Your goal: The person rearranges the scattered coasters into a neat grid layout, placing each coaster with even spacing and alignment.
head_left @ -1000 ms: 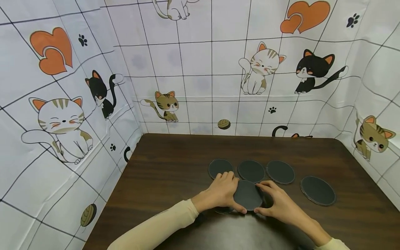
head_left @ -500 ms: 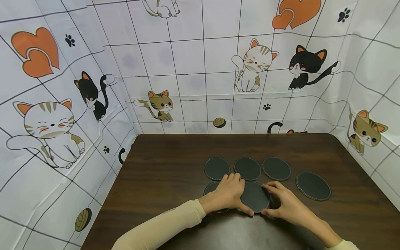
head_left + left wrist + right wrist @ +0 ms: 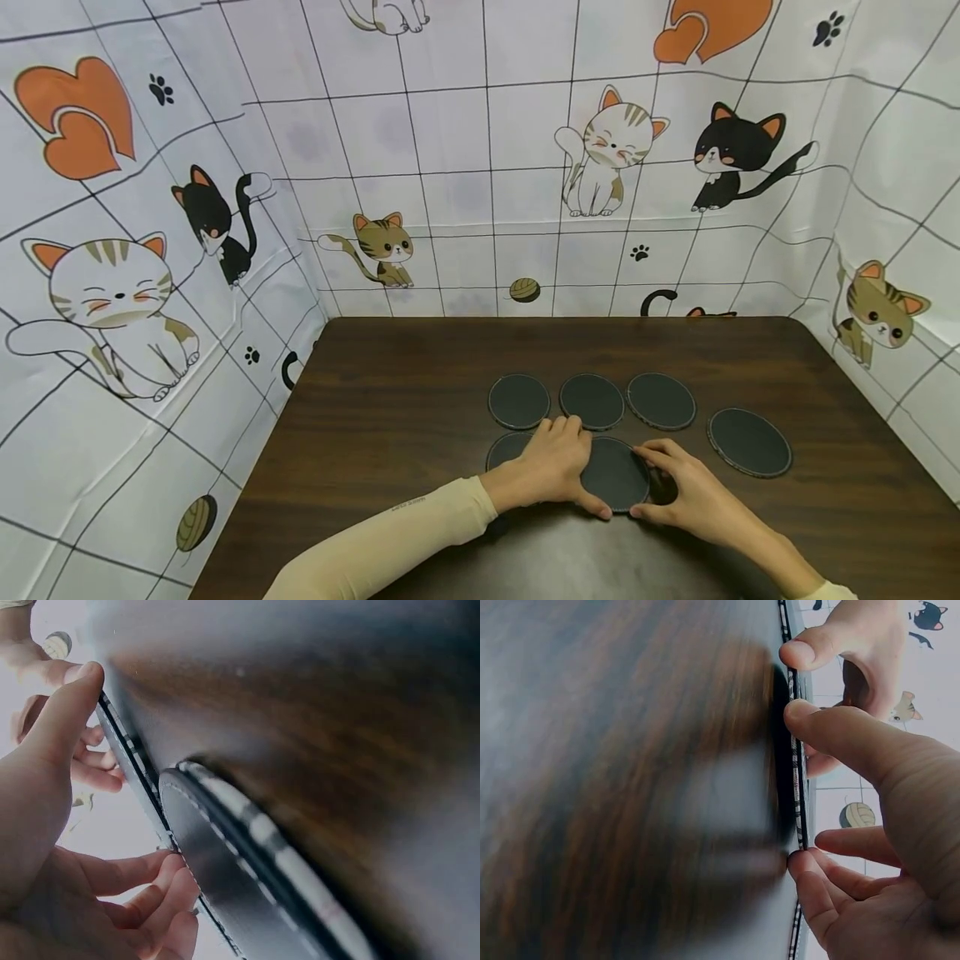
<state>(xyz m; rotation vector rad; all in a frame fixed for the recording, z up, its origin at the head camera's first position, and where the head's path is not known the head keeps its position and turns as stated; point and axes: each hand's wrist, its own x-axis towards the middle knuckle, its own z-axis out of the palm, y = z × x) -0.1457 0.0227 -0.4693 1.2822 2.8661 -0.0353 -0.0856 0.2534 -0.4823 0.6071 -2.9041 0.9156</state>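
A round dark coaster (image 3: 617,477) with a stitched rim lies level between my two hands in the head view. My left hand (image 3: 551,462) grips its left side, thumb at the near edge and fingers at the far edge. On the right side, my right hand (image 3: 686,492) holds the rim the same way. The right wrist view shows this coaster's thin edge (image 3: 796,772) close to the tabletop; I cannot tell whether it touches. Partly under my left hand lies another coaster (image 3: 506,450), whose pale patterned side shows in the left wrist view.
Behind the hands, three coasters stand in a row: left (image 3: 519,402), middle (image 3: 592,402) and right (image 3: 662,401). A further coaster (image 3: 750,442) lies apart at the right. The brown wooden table (image 3: 405,375) meets a cat-print curtain (image 3: 450,150) at its far edge.
Both hands have shifted right with the gripped coaster, mostly in the first half second. More of the coaster beneath the left hand now shows. The head view has also swung slightly.
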